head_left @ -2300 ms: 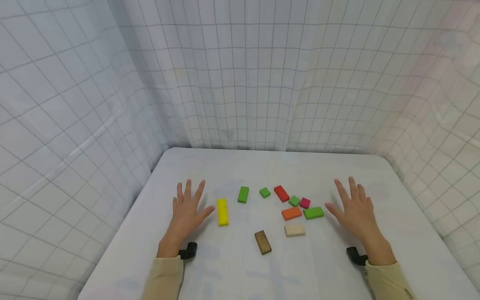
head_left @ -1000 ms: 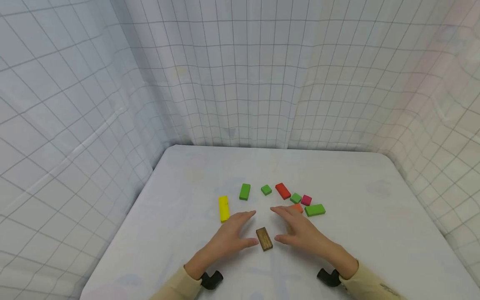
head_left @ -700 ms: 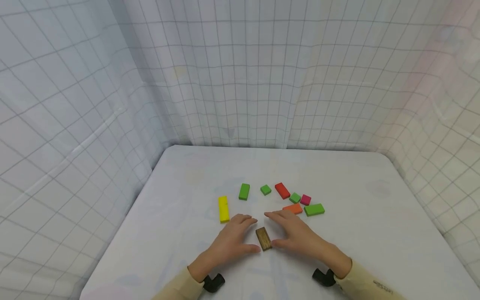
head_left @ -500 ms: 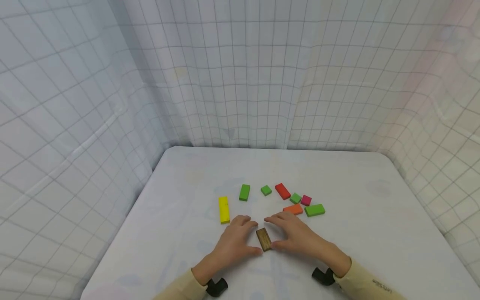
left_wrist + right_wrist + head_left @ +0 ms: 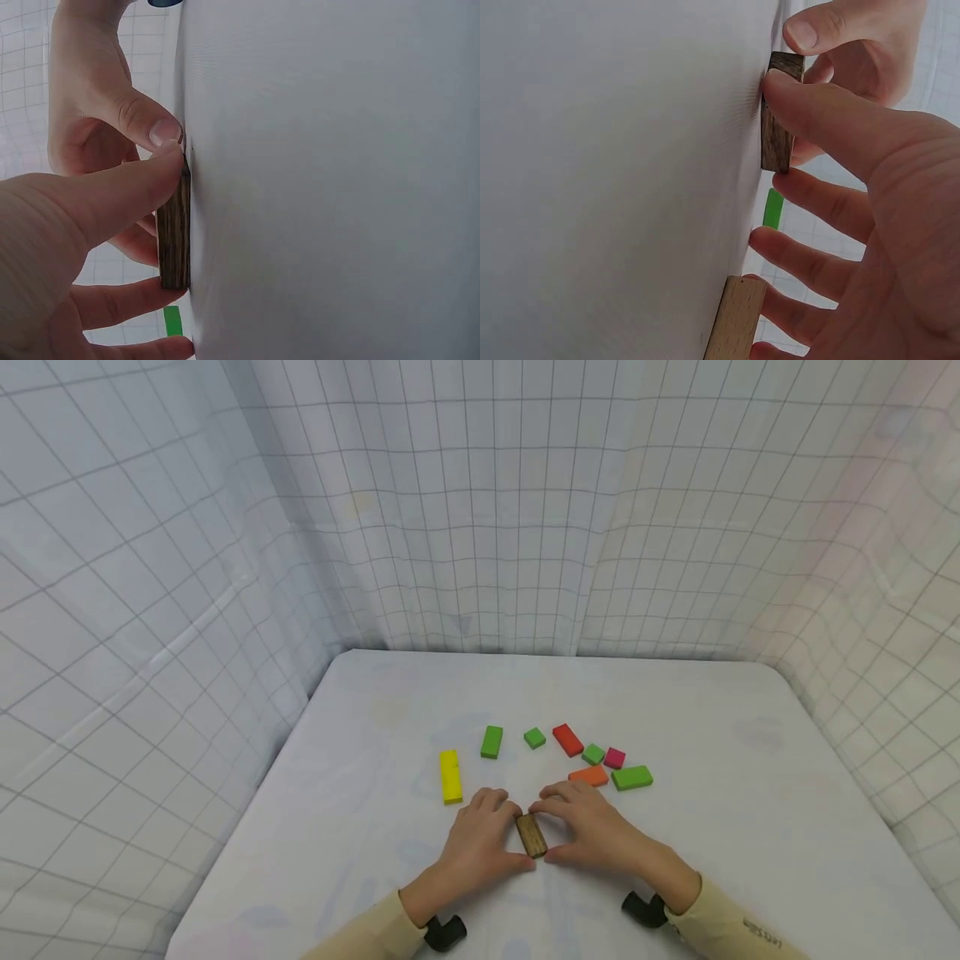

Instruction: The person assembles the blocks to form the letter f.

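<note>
A brown wooden block [image 5: 531, 835] lies flat on the white table [image 5: 712, 735], near its front. My left hand [image 5: 504, 828] grips it from the left and my right hand [image 5: 561, 827] from the right, thumbs at the near end and fingers curled over the far end. In the left wrist view the brown block [image 5: 174, 232] sits against the table with both thumbs meeting at its near corner. The right wrist view shows the brown block [image 5: 778, 127] pinched the same way.
Beyond the hands lie a yellow bar [image 5: 451, 776], a green block [image 5: 492, 742], a small green cube [image 5: 535, 737], a red block [image 5: 567, 740], an orange block [image 5: 588, 775] and another green block [image 5: 632, 777]. A pale wooden block [image 5: 735, 319] lies under my right palm. Gridded curtains enclose the table.
Both hands came in from the table's sides to the brown block, and their fingers and thumbs have closed around it. The block has stayed flat on the table.
</note>
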Demonstrator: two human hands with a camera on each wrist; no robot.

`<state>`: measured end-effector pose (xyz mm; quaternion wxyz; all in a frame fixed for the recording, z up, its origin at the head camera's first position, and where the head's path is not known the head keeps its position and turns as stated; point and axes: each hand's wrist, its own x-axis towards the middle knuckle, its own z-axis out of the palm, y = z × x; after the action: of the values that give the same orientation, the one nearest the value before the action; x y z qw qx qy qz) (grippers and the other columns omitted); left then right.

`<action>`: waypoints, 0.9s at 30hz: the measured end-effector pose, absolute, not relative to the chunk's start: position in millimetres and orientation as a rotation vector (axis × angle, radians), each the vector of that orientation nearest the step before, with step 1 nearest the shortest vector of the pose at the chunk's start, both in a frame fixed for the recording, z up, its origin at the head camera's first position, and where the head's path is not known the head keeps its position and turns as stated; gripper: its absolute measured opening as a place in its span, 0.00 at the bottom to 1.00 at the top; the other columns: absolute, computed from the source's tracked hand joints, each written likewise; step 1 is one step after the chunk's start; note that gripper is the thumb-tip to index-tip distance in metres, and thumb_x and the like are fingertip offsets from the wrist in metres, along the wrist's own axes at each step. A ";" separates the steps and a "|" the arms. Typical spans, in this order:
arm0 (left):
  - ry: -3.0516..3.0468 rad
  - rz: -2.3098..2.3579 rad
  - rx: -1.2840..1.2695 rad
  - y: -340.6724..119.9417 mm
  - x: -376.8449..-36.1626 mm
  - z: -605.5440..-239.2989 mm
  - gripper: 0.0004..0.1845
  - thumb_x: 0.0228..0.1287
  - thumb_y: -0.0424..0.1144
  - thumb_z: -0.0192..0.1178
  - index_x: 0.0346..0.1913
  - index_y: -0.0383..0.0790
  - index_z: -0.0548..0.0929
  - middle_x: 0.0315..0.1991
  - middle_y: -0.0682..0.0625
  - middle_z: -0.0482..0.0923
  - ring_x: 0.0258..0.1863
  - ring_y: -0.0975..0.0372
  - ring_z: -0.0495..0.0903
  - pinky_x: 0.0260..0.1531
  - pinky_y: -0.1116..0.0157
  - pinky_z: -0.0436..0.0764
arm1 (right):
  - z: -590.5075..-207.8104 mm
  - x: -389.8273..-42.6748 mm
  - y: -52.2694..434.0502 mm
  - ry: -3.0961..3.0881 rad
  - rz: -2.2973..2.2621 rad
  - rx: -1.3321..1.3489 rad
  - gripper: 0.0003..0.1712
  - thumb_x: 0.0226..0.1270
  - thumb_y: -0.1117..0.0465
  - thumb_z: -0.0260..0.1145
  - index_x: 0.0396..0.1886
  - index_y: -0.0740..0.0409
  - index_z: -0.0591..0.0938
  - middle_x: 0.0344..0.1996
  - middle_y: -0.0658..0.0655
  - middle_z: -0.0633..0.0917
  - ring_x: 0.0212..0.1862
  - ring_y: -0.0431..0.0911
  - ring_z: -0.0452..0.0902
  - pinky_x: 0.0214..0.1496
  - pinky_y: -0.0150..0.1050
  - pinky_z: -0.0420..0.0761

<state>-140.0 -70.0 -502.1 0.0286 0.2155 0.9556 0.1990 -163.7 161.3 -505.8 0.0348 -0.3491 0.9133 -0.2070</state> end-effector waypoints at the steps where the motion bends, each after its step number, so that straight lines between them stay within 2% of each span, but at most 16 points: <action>1: 2.948 0.616 0.668 -69.8 -140.1 -502.6 0.33 0.45 0.62 0.78 0.52 0.48 0.82 0.62 0.46 0.72 0.64 0.52 0.66 0.55 0.46 0.73 | -505.7 -162.8 160.3 2.815 -0.627 -1.067 0.34 0.54 0.42 0.79 0.61 0.39 0.80 0.62 0.49 0.75 0.65 0.49 0.66 0.65 0.57 0.67; 15: 2.899 0.665 0.733 -71.2 -142.0 -501.9 0.31 0.48 0.55 0.79 0.56 0.50 0.83 0.65 0.44 0.71 0.66 0.50 0.65 0.59 0.43 0.70 | -505.7 -150.4 155.6 2.908 -0.579 -1.004 0.34 0.50 0.42 0.81 0.55 0.47 0.79 0.60 0.50 0.76 0.65 0.50 0.68 0.66 0.58 0.67; 27: 2.837 0.696 0.728 -74.4 -139.5 -501.0 0.31 0.49 0.53 0.78 0.58 0.52 0.82 0.70 0.42 0.67 0.72 0.43 0.59 0.63 0.39 0.64 | -504.7 -143.4 152.8 2.936 -0.473 -0.983 0.36 0.50 0.39 0.80 0.55 0.46 0.78 0.61 0.49 0.75 0.65 0.49 0.67 0.68 0.58 0.63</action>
<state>-139.5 -74.4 -501.0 0.0654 0.2413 0.9404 0.2307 -143.4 152.8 -504.7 0.0046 -0.3138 0.9374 -0.1509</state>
